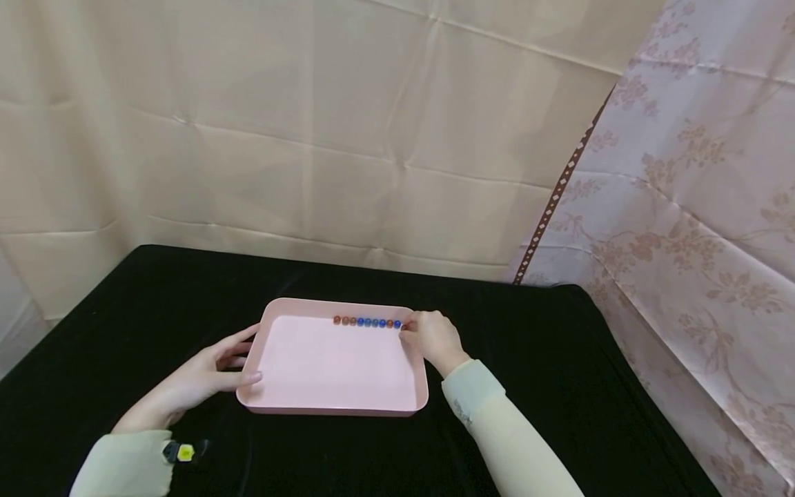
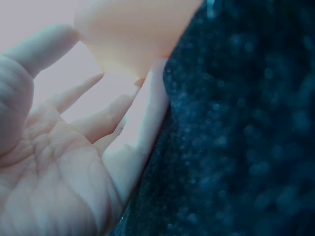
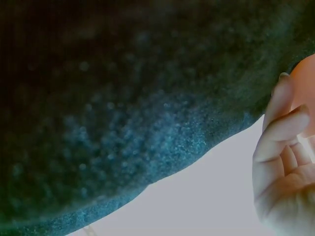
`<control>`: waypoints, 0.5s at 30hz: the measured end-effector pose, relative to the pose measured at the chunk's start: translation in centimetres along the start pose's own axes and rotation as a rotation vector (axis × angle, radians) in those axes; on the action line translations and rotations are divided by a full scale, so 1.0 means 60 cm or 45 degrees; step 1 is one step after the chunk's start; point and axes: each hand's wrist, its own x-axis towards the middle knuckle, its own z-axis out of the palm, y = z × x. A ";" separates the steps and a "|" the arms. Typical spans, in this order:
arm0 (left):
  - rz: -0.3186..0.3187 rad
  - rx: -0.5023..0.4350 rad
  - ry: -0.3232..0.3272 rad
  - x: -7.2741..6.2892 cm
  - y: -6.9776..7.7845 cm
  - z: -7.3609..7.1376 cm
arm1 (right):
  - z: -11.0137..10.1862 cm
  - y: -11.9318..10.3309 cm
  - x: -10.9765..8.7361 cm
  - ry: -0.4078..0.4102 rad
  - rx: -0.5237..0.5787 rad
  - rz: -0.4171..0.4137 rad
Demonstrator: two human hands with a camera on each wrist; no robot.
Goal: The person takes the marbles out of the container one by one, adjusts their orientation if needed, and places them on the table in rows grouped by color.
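Observation:
A shallow pink tray [image 1: 329,373] lies on the black cloth in the head view. Along its far wall runs a row of small glassy marbles [image 1: 368,322], some reddish-brown and some blue. At the row's right end, fingertips of my right hand [image 1: 437,338] pinch a reddish-brown marble [image 1: 404,327], mostly hidden by them. My left hand [image 1: 201,373] grips the tray's left side, the thumb over the rim and the other fingers along the outside. The left wrist view shows that palm and the tray wall [image 2: 133,34] blurred. In the right wrist view no marble can be seen.
Black cloth [image 1: 497,414] covers the table around the tray. Behind the table hangs a cream curtain [image 1: 279,152], with a pink floral curtain [image 1: 695,207] to the right. A dark strap with a yellow tag [image 1: 185,453] sits at the left cuff.

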 end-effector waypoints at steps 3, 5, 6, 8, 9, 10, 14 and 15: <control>-0.005 -0.001 -0.004 0.000 0.000 0.000 | 0.001 0.000 -0.001 0.006 -0.007 0.000; -0.015 -0.003 0.000 0.000 0.001 0.000 | 0.001 -0.001 -0.001 0.010 -0.008 -0.001; -0.018 -0.004 0.002 0.000 0.001 0.000 | 0.001 -0.001 -0.002 0.013 -0.009 0.000; -0.014 -0.001 0.001 -0.001 0.002 0.001 | 0.001 -0.002 -0.002 0.016 -0.015 0.001; -0.012 0.001 0.001 -0.001 0.003 0.001 | 0.001 -0.002 -0.002 0.015 -0.017 0.001; -0.017 0.002 0.005 -0.001 0.003 0.001 | 0.001 -0.003 -0.003 0.015 -0.021 0.003; -0.019 0.009 0.002 -0.001 0.003 0.001 | 0.001 -0.004 -0.003 -0.008 -0.046 0.012; -0.026 0.007 0.004 -0.001 0.003 0.000 | 0.001 -0.005 -0.003 -0.016 -0.058 0.014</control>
